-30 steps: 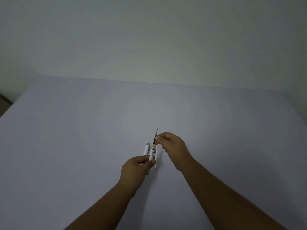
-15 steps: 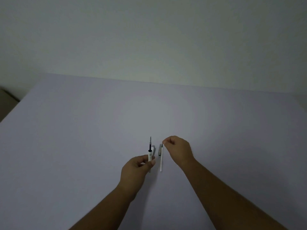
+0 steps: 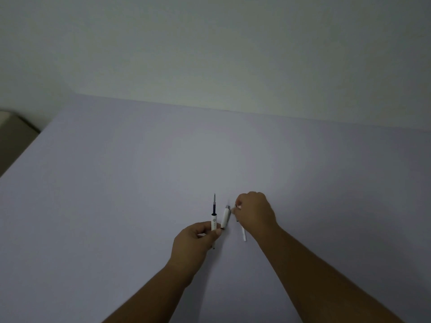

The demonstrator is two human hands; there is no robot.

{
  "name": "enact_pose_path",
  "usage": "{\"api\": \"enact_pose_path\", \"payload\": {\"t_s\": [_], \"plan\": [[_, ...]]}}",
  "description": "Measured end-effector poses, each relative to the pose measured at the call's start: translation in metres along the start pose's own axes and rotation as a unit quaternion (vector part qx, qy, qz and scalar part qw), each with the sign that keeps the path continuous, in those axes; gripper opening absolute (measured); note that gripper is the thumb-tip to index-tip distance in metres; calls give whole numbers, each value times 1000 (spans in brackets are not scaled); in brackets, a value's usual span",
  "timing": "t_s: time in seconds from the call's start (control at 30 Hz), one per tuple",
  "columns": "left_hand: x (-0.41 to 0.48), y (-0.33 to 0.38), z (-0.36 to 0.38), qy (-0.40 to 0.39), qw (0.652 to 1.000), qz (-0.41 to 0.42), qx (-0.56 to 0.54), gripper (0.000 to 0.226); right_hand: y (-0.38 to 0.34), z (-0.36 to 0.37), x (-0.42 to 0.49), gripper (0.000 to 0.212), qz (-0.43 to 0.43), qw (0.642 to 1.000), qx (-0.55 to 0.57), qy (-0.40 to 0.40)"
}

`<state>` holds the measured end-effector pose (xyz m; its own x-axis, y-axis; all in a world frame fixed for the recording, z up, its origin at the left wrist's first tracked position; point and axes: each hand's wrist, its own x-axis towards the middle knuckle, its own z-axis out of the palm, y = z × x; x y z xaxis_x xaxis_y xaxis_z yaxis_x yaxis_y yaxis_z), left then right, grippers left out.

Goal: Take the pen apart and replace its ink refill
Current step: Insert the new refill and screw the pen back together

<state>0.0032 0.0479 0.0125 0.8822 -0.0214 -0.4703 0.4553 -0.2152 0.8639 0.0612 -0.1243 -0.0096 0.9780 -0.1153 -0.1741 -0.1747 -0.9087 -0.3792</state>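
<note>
My left hand (image 3: 194, 238) grips a white pen barrel (image 3: 213, 223) held upright, with a dark ink refill (image 3: 214, 205) sticking out of its top. Just to its right, a short white pen part with a grey end (image 3: 225, 216) lies on the table. My right hand (image 3: 255, 214) hovers low over the table with its fingers pinched on the upper end of a thin white refill (image 3: 243, 235). Only the lower end of that refill shows below the hand.
The work surface is a plain pale lilac table (image 3: 140, 183) backed by a light wall. The table's left edge (image 3: 21, 157) runs diagonally, with a dark gap and a beige object (image 3: 11, 127) beyond it.
My right hand let go of the tip end of the pen and dropped to the thin white refill, which has since shifted right. My left hand still holds the barrel upright.
</note>
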Motion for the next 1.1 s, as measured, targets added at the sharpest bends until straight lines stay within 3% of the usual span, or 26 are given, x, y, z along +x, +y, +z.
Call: {"api": "enact_pose_path", "payload": {"t_s": [0.23,0.3,0.37,0.5,0.57,0.63,1.1], "plan": [[3,1,0,-9,1000,-1,5,9,-1,6,0,24,36,999,-7,-22],[4,1,0,-5,1000,-1,8,10,-3,3,0,23,58,998,29,-21],[5,1,1,-3,1000,-1,14,11,-5,-4,0,19,86,987,134,-7],[4,2,3,-1,1000,-7,30,15,-21,-33,-2,9,111,892,437,18],[3,3,5,0,999,-6,39,16,-28,-47,-5,8,94,848,522,12],[1,5,7,-1,999,2,51,16,-33,-57,-8,8,73,829,554,6],[-19,10,16,-3,999,3,53,6,-26,-71,-36,6,32,864,502,-18]]}}
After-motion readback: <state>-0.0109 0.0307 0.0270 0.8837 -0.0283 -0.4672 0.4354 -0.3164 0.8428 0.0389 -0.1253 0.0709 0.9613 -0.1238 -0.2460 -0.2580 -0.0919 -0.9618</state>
